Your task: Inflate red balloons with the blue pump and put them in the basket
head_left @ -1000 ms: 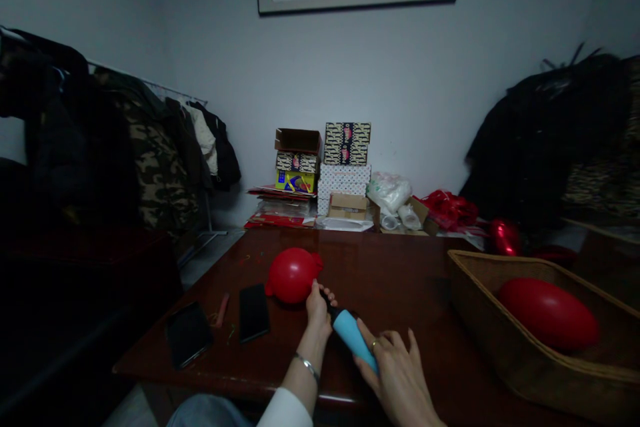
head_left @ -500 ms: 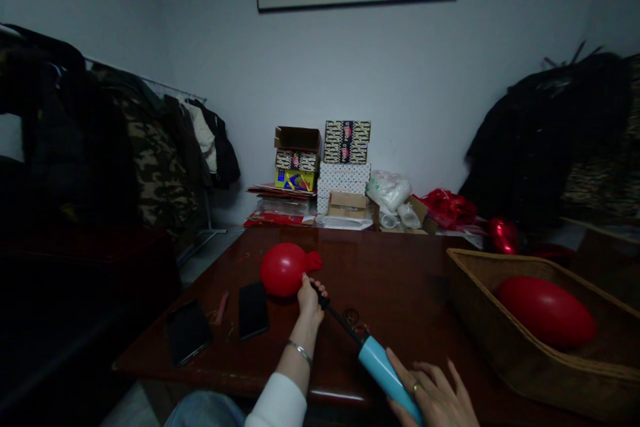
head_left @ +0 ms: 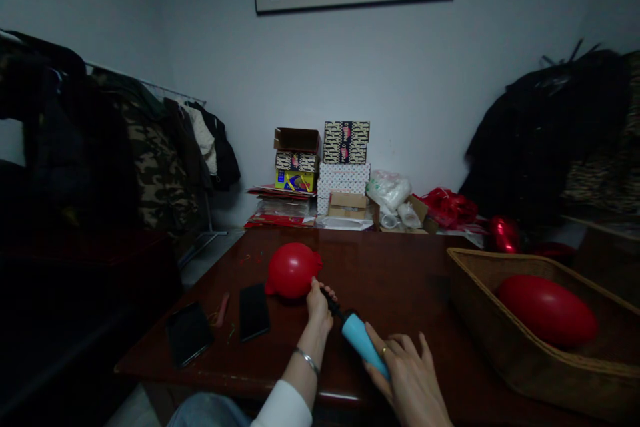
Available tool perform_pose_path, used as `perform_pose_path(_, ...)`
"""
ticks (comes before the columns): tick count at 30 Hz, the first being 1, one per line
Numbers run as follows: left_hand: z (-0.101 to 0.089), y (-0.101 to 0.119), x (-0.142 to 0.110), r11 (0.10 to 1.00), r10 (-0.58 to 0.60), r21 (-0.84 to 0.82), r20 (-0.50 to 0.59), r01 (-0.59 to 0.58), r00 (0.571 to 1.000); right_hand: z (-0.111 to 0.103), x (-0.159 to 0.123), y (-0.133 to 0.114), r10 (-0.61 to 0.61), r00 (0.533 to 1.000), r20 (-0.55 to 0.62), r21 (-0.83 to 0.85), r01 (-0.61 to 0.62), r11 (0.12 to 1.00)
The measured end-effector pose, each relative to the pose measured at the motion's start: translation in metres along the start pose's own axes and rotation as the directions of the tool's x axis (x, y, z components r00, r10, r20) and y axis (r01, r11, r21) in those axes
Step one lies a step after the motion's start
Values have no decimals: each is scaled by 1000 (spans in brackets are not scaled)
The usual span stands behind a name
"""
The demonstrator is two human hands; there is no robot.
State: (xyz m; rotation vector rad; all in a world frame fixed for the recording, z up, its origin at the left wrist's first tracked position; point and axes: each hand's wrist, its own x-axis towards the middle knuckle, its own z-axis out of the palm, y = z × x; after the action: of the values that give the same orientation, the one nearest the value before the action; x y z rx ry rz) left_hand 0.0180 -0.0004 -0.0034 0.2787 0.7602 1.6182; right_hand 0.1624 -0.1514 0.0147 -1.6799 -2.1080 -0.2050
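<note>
A red balloon, partly blown up, sits over the table just past my left hand. That hand is closed around the black end of a hand pump, at the side of the balloon; the balloon's neck is hidden by the fingers. The balloon pump has a light blue barrel, and only a short piece of its black rod shows. My right hand grips the barrel between thumb and forefinger, its other fingers stretched out.
On the brown table lie two dark phones, one by the balloon and another farther left. A wicker basket at the right holds a red balloon. Stacked boxes stand behind the table.
My right hand has pushed the blue barrel up and left toward my left hand, so less rod shows. The balloon and my left hand have shifted slightly right.
</note>
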Motion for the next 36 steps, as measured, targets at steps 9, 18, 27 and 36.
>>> perform_pose_path(9, -6, -1, 3, 1000, -13, 23, -52, 15, 999, 5, 22, -18, 22, 998, 57, -25, -21, 999)
perform_pose_path(18, -11, -1, 14, 1000, 6, 29, -48, -4, 999, 5, 3, -10, 2, 999, 37, -24, -1, 1000)
perform_pose_path(27, -18, 21, 32, 998, 48, 35, -72, -46, 996, 11, -25, 28, -97, 995, -7, 34, 97, 995)
perform_pose_path(36, -12, 23, 28, 999, 47, 25, -82, -45, 996, 13, -33, 40, -134, 987, -85, -16, 133, 991)
